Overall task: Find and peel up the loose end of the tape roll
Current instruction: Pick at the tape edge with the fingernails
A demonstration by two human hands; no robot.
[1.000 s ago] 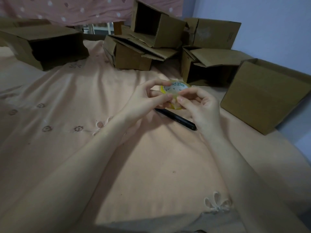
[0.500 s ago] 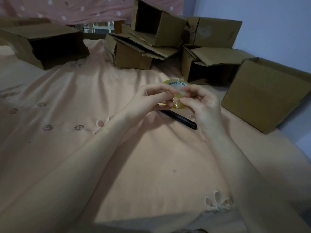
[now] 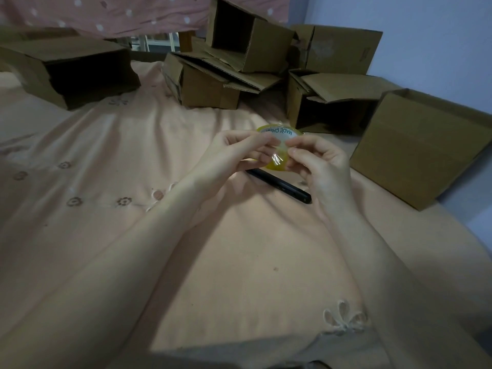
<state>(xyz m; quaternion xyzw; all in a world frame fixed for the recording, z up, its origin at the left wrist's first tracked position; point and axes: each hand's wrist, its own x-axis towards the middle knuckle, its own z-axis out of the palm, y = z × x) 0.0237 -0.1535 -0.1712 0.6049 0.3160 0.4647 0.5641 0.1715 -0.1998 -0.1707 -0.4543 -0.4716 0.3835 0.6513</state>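
Note:
A yellowish roll of clear tape [image 3: 279, 134] with a white printed core is held above the bed between both hands. My left hand [image 3: 234, 155] grips its left side with the fingers curled over the rim. My right hand [image 3: 319, 161] pinches the roll's near right edge with thumb and forefinger. A small crinkled bit of clear tape [image 3: 278, 158] shows between the fingertips. Most of the roll is hidden by the fingers.
A black pen [image 3: 282, 186] lies on the peach bedspread [image 3: 239, 262] just under the hands. Several open cardboard boxes [image 3: 213, 86] stand along the far side, one large box [image 3: 415, 147] close on the right, another box [image 3: 69, 67] far left.
The roll has been tilted and turned in the fingers, its printed face now facing more upward. A crinkled bit of tape now shows at the fingertips. Both hands stay in place.

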